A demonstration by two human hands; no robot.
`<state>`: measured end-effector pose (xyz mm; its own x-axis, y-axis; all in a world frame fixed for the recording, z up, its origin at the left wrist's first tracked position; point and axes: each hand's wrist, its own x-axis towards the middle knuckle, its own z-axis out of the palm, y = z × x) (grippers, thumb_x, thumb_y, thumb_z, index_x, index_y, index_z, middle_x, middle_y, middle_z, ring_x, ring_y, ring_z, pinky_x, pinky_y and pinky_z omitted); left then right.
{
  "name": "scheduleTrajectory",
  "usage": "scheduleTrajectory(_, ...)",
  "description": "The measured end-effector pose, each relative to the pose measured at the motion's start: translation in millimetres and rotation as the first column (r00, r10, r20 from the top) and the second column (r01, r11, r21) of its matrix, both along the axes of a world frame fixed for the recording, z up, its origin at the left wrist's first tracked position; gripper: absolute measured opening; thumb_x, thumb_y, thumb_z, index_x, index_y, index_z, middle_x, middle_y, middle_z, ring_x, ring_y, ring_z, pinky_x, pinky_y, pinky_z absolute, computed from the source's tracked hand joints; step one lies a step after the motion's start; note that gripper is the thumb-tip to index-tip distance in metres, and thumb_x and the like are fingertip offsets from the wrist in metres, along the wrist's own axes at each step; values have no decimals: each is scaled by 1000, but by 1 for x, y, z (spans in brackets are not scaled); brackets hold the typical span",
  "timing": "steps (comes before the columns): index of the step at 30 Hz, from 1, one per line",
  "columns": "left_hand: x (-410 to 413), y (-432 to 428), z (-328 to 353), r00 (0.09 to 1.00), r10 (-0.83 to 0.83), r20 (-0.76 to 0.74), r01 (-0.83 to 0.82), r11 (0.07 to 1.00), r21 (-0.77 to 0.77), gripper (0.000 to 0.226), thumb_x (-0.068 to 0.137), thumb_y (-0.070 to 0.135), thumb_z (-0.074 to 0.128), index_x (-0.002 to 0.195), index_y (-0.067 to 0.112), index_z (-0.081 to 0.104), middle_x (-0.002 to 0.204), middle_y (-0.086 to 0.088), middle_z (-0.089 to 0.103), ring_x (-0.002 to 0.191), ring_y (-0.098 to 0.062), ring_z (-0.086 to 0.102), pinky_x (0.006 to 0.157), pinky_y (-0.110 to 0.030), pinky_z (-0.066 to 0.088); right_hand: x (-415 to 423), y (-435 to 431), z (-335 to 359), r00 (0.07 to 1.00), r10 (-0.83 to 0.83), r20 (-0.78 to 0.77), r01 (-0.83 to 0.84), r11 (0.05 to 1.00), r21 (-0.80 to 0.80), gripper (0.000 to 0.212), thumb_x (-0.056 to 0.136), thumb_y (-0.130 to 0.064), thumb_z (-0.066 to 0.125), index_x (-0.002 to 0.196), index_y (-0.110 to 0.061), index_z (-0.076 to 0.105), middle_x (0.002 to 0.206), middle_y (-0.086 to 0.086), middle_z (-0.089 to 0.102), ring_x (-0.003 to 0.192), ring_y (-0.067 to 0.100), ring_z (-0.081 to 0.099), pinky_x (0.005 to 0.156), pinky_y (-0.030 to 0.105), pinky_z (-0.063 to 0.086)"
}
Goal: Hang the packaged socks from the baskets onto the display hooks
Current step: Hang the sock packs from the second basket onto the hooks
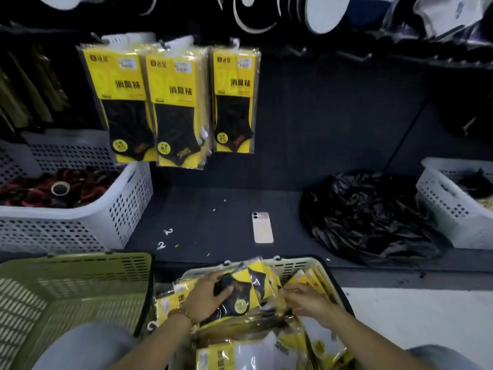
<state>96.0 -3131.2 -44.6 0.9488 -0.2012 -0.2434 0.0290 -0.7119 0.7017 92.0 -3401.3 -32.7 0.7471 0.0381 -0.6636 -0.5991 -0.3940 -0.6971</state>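
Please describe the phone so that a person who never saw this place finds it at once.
Look under the yellow sock packs hanging on the dark wall, at the dark shelf below. There, between the white basket on the left and the crumpled black bag on the right, lies the phone. It is the only pale, smooth rectangle there, camera lenses facing up.

Both forearms bare, coming in from the bottom edge and angling fwd & down toward centre. L hand is palm down, fingers spread & curled over the top sock pack, thumb splayed out to the right, so it grips the pack. Bead bracelet on the L wrist. R hand is palm down, near the L but not touching it. Its fingers point left, approx straight. Tips are blurred, can't tell if they pinch anything. R forearm enters diagonally from lower right.
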Motion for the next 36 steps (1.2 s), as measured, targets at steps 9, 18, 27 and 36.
scheduleTrajectory(9, -2, 34, -31, 998, -53, 18, 39, 892, 450, 85, 81, 62, 57, 149, 29, 19, 153, 10, 21, 142, -16, 17, 116, -34, 18, 6, 33, -20, 993, 75, 93, -72, 997, -35, 70, 83, -39, 70, 141, -11, 41, 142, 5, 47, 128, 21, 46, 103, 28, 38)
scheduleTrajectory(18, -8, 35, -36, 985, -165, 52, 134, 919, 371, 79, 82, 61, 57, 147, 37, 19, 152, 12, 25, 141, -13, 19, 116, -39, 20, 11, 54, -28, 998, -19, -59, 24, 997, 68, 115, 67, -54, 78, 151, -12, 12, 157, 9, 22, 141, 29, 28, 107, 38, 33)
scheduleTrajectory(27, 11, 23, 5, 831, 430, 354, -449, 893, -31, 104, 66, 59, 74, 148, 17, 26, 151, -3, 32, 139, -24, 28, 115, -43, 23, 33, 30, 22, 944, -316, 90, 253, 874, 414, 67, 63, -26, 84, 123, -11, 59, 103, 2, 73, 94, 20, 68, 76, 34, 52)
scheduleTrajectory(36, 37, -19, 95, 824, 232, -517, -556, 148, -818, 80, 67, 38, 77, 135, 7, 47, 129, -13, 59, 116, -24, 59, 107, -42, 40, 46, 40, 81, 871, -485, 79, 323, 687, 651, 101, 61, -37, 84, 145, -13, 33, 139, 6, 51, 114, 21, 57, 72, 27, 50)
